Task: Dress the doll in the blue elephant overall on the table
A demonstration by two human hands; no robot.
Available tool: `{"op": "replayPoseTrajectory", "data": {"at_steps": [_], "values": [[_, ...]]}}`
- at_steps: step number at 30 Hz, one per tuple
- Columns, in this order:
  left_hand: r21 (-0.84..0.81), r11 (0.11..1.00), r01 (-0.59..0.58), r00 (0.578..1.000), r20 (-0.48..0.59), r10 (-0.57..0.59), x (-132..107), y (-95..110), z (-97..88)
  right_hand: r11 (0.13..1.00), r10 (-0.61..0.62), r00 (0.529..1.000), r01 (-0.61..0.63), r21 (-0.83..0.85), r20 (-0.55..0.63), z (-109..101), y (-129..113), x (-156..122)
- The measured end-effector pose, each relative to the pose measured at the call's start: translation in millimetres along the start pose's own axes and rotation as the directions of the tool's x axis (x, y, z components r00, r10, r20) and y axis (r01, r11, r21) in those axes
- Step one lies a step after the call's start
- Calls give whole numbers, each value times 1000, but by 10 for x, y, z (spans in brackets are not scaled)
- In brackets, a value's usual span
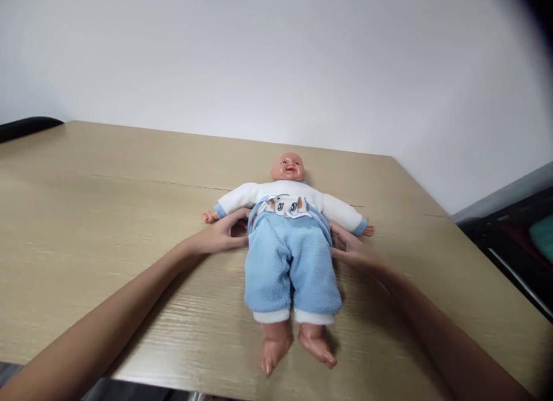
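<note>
A baby doll [290, 169] lies on its back, head away from me, arms spread and bare feet towards me. It wears a white top with blue cuffs and fuzzy light-blue trousers [270, 268] with white hems. An animal-face print shows at the waist, where the cloth is bunched. My left hand [225, 231] is at the left side of the trousers' waist, thumb below and fingertips hidden at the cloth. On the opposite side my right hand [349, 246] holds the waist in the same way, its fingertips partly hidden too.
Everything rests on a light wooden table [129, 211] with a thin seam across it. A white wall [259, 61] rises behind. Past the right edge is a dark object [496, 239] with a teal item [542, 237]; a black curved edge [30, 126] shows at far left.
</note>
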State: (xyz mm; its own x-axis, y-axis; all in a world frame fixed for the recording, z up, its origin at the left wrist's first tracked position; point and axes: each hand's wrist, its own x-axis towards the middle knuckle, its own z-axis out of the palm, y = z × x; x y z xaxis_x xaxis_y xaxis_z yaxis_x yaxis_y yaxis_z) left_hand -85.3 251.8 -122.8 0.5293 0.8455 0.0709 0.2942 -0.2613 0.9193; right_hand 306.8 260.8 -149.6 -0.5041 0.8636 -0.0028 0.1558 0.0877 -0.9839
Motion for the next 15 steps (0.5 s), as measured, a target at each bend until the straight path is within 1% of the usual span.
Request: {"op": "replayPoseTrajectory", "data": {"at_steps": [2, 4, 5, 7, 9, 11, 13, 15], "values": [[-62, 998, 14, 999, -33, -16, 15, 3, 47, 995, 16, 996, -8, 95, -84, 132, 14, 22], [-150, 988, 41, 993, -102, -57, 38, -15, 123, 968, 77, 981, -31, 248, -181, 271, 3, 56], [-219, 974, 58, 985, -148, -92, 50, -34, 171, 942, 125, 970, -50, 332, -209, 331, -9, 71], [-382, 921, 80, 952, -244, -184, 75, -87, 274, 888, 207, 955, -93, 449, -211, 424, -41, 93], [-483, 873, 68, 907, -334, -255, 97, -140, 365, 869, 239, 954, -128, 479, -179, 480, -78, 106], [-488, 871, 52, 881, -389, -270, 113, -173, 419, 872, 225, 959, -121, 474, -170, 507, -112, 117], [-483, 874, 48, 880, -394, -266, 125, -178, 430, 875, 202, 961, -90, 476, -190, 518, -137, 129], [-482, 875, 45, 896, -369, -249, 133, -160, 404, 879, 181, 958, -56, 473, -222, 521, -147, 142]]}}
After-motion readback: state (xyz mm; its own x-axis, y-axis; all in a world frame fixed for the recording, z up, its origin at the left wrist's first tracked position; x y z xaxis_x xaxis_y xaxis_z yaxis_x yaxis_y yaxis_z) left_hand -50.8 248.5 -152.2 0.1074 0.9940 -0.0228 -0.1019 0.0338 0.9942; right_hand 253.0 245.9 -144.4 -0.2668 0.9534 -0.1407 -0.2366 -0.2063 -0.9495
